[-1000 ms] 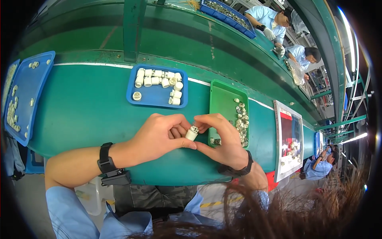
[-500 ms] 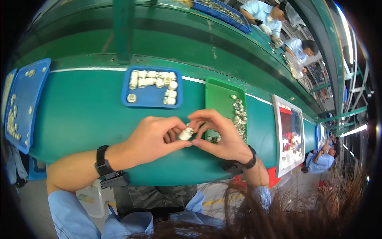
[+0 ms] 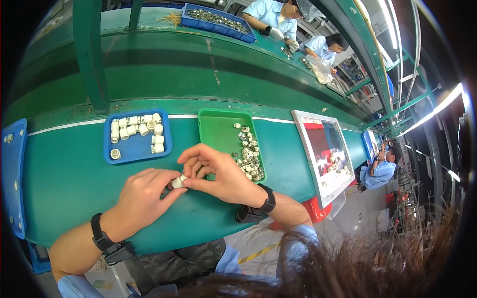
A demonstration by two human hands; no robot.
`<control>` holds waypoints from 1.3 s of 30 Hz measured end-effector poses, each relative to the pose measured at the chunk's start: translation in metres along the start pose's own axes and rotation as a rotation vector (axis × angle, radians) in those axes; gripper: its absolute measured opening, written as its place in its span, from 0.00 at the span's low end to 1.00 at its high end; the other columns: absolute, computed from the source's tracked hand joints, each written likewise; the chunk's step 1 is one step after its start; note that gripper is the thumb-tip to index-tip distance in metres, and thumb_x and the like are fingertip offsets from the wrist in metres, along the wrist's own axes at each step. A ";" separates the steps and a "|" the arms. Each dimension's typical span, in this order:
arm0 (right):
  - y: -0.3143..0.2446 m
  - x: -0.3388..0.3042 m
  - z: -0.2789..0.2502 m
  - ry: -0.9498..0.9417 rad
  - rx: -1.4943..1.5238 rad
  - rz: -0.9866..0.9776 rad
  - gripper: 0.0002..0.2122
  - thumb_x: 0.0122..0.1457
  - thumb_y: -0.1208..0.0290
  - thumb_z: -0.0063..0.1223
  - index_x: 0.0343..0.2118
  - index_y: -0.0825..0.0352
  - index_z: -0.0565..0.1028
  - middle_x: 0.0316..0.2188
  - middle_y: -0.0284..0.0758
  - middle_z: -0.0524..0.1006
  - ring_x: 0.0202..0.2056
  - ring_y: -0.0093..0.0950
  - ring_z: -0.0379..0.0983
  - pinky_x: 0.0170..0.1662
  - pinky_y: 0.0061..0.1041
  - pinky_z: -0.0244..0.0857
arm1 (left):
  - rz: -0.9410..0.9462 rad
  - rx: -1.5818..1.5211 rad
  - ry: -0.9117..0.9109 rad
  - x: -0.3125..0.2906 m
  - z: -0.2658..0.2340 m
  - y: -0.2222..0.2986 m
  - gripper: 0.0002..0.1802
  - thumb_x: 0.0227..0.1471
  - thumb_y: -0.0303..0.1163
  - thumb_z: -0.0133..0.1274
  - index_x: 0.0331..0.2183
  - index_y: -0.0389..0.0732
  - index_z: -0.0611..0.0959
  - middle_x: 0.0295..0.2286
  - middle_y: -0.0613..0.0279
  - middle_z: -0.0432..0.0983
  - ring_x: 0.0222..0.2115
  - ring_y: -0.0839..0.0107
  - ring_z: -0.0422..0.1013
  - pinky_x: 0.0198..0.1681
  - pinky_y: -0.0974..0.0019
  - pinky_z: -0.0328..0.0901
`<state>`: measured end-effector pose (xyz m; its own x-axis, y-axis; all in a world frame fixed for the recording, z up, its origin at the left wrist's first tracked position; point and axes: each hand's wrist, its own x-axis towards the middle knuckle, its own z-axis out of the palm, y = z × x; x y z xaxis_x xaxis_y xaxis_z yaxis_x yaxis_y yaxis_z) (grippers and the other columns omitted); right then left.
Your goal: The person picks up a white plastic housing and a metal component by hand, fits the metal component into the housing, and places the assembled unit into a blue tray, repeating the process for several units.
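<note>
Pinching a small white cylindrical part (image 3: 179,181) between the fingertips of both hands, the left hand (image 3: 141,198) and the right hand (image 3: 218,174) meet just above the near edge of the green worktop (image 3: 64,184); each wrist carries a black band. Beyond the right hand lies a green tray (image 3: 218,130) with small metal pieces (image 3: 248,154) heaped along its right side. Beside it, to the left, a blue tray (image 3: 136,149) holds white cylinders (image 3: 136,128) in rows. A framed instruction card (image 3: 323,154) rests to the right. Farther off, past a green upright post (image 3: 92,54), a blue bin (image 3: 218,22) sits before two co-workers (image 3: 298,25) in light blue; ceiling strip lights (image 3: 432,109) line the right.
</note>
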<state>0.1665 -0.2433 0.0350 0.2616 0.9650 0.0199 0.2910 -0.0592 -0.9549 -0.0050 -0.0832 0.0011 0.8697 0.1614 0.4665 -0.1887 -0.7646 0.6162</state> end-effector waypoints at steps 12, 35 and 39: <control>0.005 -0.004 0.005 0.019 0.138 0.098 0.20 0.58 0.88 0.67 0.50 0.69 0.72 0.37 0.33 0.78 0.39 0.20 0.79 0.41 0.22 0.79 | 0.032 0.043 -0.015 -0.004 0.000 0.000 0.13 0.52 0.30 0.70 0.38 0.38 0.83 0.26 0.57 0.82 0.25 0.58 0.79 0.29 0.58 0.73; -0.011 -0.001 -0.015 -0.140 0.179 0.250 0.20 0.56 0.89 0.68 0.49 0.69 0.72 0.39 0.33 0.79 0.40 0.20 0.78 0.44 0.22 0.78 | -0.074 -0.244 -0.097 -0.010 0.003 0.001 0.14 0.54 0.32 0.70 0.37 0.37 0.82 0.23 0.58 0.80 0.22 0.62 0.79 0.25 0.59 0.71; -0.010 0.000 -0.016 -0.162 0.360 0.295 0.20 0.57 0.88 0.67 0.51 0.70 0.72 0.39 0.33 0.79 0.40 0.21 0.78 0.43 0.22 0.78 | -0.057 -0.221 -0.095 -0.010 0.004 0.000 0.13 0.54 0.32 0.70 0.36 0.38 0.82 0.23 0.58 0.80 0.21 0.63 0.78 0.25 0.60 0.71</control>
<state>0.1786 -0.2468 0.0492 0.1300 0.9494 -0.2858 -0.1180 -0.2714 -0.9552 -0.0117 -0.0875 -0.0057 0.9190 0.1327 0.3714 -0.2240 -0.5995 0.7684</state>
